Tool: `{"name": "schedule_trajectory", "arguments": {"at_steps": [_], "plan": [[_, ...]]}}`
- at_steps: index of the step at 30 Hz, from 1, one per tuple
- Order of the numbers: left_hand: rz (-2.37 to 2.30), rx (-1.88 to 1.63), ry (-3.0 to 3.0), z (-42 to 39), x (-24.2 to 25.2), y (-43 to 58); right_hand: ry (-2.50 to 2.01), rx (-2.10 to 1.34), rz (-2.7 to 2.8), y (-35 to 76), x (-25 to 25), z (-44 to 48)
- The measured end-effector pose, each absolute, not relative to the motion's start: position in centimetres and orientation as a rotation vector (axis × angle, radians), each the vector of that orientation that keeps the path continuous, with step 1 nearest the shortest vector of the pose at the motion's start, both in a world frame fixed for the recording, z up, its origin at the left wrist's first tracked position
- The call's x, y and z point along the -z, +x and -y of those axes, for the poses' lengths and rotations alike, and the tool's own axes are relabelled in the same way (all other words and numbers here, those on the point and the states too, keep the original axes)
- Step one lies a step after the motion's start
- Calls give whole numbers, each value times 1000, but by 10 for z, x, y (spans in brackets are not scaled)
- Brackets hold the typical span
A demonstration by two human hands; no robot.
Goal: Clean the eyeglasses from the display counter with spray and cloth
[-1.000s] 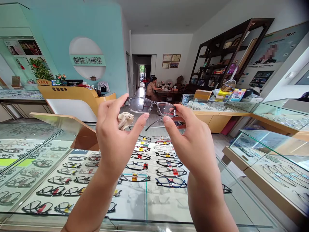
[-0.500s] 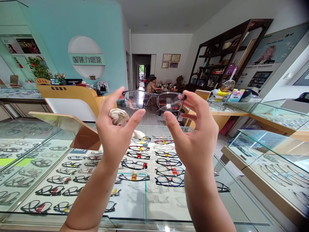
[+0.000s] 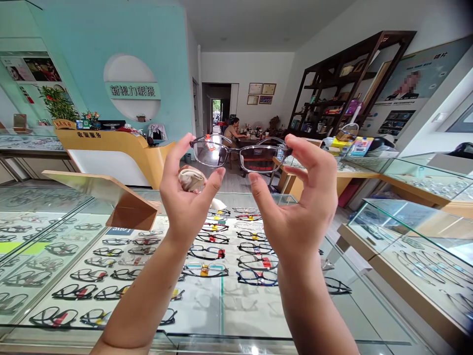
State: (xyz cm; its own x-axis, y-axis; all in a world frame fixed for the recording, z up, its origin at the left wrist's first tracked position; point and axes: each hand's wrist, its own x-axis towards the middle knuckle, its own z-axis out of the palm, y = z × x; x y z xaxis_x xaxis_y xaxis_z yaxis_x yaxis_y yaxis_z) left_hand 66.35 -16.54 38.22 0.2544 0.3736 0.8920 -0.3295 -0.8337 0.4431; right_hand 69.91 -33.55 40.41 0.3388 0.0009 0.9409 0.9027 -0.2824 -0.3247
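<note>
A pair of dark-rimmed eyeglasses (image 3: pixel 234 152) is held up between my two hands, over the far edge of the glass display case (image 3: pixel 254 320). My left hand (image 3: pixel 186 192) grips its left end with thumb and forefinger, and the other fingers curl around a crumpled cream cloth (image 3: pixel 191 179). The cloth's end hangs out below the left thumb. At the frame's right end, my right hand (image 3: pixel 305 207) pinches it with the fingers above and the thumb below the lens. Orange-red marks show at the left lens. Under the glass lie rows of spectacle frames (image 3: pixel 205 269).
A tilted wooden-backed mirror or stand (image 3: pixel 133 212) is on the case at left. Another glass case (image 3: pixel 417 256) stands at right. Behind are a yellow counter (image 3: pixel 148 162), a dark shelf (image 3: pixel 332 93) and a person (image 3: pixel 232 130) seated at a table.
The eyeglasses have tilted, so the temples now show above the rims, and the right end sits slightly lower. My left hand has shifted a little to the right.
</note>
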Motion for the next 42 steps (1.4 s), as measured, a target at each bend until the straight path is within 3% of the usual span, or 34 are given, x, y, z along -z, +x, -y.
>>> {"name": "schedule_trajectory", "arguments": {"at_steps": [8, 13, 20, 36, 42], "plan": [[43, -1635, 1875, 163, -381, 673, -1785, 1103, 805, 696, -406, 336], [251, -1676, 1658, 156, -377, 680, -1410, 1119, 945, 708, -398, 333], [332, -1851, 1528, 159, -374, 681, -1127, 863, 931, 716, -395, 331], [263, -2109, 1628, 167, -368, 676, -1075, 700, 892, 747, -392, 335], [330, -2055, 1616, 166, -366, 678, -1036, 682, 822, 739, -396, 336]]}}
